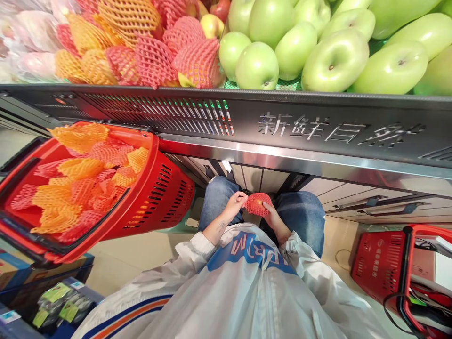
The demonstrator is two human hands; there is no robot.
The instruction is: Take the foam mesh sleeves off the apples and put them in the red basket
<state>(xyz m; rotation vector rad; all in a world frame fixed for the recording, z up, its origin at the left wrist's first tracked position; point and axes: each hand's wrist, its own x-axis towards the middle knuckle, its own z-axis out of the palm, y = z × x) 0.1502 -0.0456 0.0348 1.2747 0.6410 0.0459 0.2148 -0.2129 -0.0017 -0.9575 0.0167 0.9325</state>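
Note:
Between my knees I hold an apple in a red foam net; a little yellowish skin shows through the mesh. My right hand is wrapped round its right side. At the left end, the fingertips of my left hand pinch the edge of the net. To the left stands a red shopping basket heaped with orange and pink foam nets; whether fruit lies inside them I cannot tell.
Ahead, a display shelf with a black front panel carries netted fruit and green apples. Drawers with handles lie below. A second red basket with cables stands at right. Packaged goods sit at lower left.

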